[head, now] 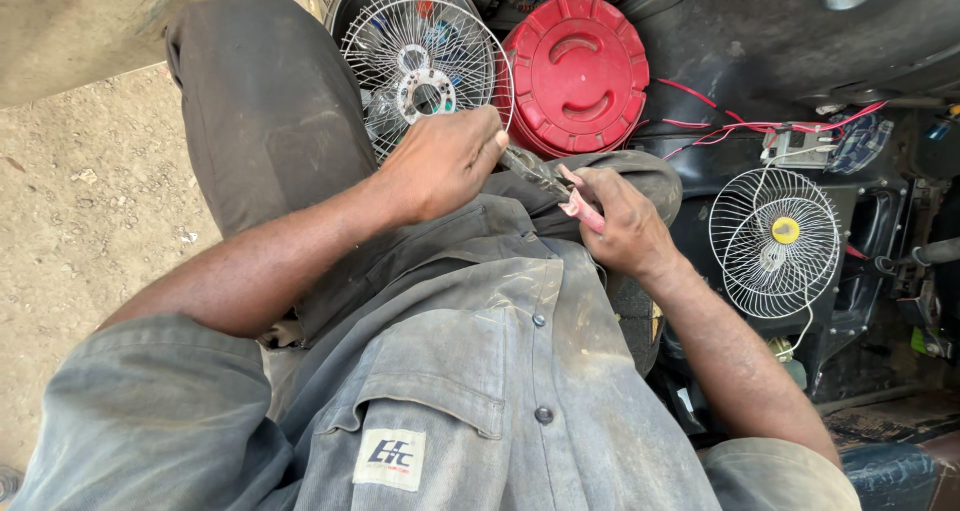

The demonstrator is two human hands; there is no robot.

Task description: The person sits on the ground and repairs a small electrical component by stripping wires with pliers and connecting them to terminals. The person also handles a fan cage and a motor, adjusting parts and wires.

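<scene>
The left hand [440, 166] grips the rim of a round white wire fan guard [425, 71]. The right hand [620, 226] holds pink-handled pliers [560, 191] just beside it. Behind lie a round red plastic lid [575, 71] and red wires [740, 126].

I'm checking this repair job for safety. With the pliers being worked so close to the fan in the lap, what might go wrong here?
1. The right hand works pink-handled pliers right against the left hand, so a slip might pinch fingers.
2. The wire fan seems only propped on the knee and may slide off.
3. Loose red wires trail near the second fan guard and might snag.
</scene>
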